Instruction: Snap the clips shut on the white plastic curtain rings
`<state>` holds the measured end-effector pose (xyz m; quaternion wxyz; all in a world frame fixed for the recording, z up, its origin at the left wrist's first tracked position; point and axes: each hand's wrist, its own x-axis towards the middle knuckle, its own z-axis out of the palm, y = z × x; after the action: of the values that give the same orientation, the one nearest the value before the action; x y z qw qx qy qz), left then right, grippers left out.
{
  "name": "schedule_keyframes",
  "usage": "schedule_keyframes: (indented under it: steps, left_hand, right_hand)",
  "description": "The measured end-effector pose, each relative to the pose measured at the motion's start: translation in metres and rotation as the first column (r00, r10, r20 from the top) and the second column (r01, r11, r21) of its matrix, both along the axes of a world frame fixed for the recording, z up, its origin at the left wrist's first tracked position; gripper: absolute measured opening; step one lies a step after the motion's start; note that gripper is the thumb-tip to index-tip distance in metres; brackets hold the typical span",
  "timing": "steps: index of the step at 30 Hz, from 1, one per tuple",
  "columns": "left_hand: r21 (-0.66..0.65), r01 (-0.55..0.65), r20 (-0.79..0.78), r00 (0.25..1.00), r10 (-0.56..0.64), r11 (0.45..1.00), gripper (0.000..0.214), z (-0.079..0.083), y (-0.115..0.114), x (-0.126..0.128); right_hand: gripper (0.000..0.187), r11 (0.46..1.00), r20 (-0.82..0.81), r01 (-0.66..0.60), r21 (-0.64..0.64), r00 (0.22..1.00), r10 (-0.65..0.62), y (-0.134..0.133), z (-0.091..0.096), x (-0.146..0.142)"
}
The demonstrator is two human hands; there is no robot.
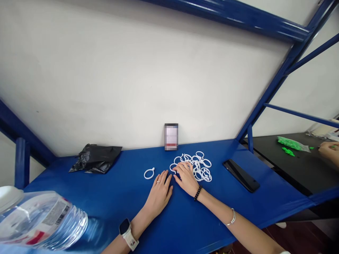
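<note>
Left hand [159, 192] laid flat on blue worktop [119, 201], fingers spread, nothing held. Single white ring [149, 173] seen just beside left fingertips, apart from pile. Right hand [186, 179] rested palm-down on left edge of pile of white plastic rings [202, 168], fingers stretched over rings; grip on any ring cannot be told. Hands placed side by side. Black phone [241, 175] laid right of pile. Black plastic bag [95, 162] dumped back left. Water bottle [45, 220] seen blurred, lower left.

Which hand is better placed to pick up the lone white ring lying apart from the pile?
Probably the left hand: the lone ring lies close by on its left, while the right hand rests on the pile, farther off.
</note>
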<state>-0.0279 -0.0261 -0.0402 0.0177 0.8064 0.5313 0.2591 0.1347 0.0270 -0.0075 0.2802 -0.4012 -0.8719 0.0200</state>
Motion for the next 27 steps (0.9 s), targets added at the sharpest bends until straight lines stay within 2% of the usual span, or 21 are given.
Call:
schedule_keyframes:
  steps: [4, 8, 13, 19, 27]
  left_hand:
    - [-0.03, 0.0, 0.046, 0.999, 0.002, 1.0, 0.043, 0.004, -0.001, 0.0]
    - [-0.057, 0.004, 0.108, 0.994, 0.002, 0.998, 0.045, 0.007, -0.001, -0.001]
    - [-0.102, 0.02, 0.231, 0.973, 0.004, 0.995, 0.037, 0.016, 0.001, -0.004]
    - [-0.176, 0.095, 0.456, 0.89, -0.004, 0.98, 0.03, 0.029, 0.001, -0.006]
    - [-0.248, 0.168, 0.667, 0.744, 0.042, 0.954, 0.051, 0.029, 0.002, -0.007]
  right_hand:
    - [0.012, 0.999, -0.03, -0.017, -0.028, 0.999, 0.017, -0.004, 0.0, 0.0]
    - [0.013, 0.998, -0.085, -0.023, -0.055, 0.996, 0.018, -0.01, 0.002, -0.001]
    - [0.012, 0.988, -0.203, -0.072, -0.133, 0.978, 0.043, -0.022, 0.009, -0.006]
    - [0.014, 0.968, -0.359, -0.185, -0.168, 0.926, 0.115, -0.029, 0.017, -0.008]
    - [0.019, 0.956, -0.499, -0.226, -0.186, 0.86, 0.106, -0.031, 0.021, -0.006]
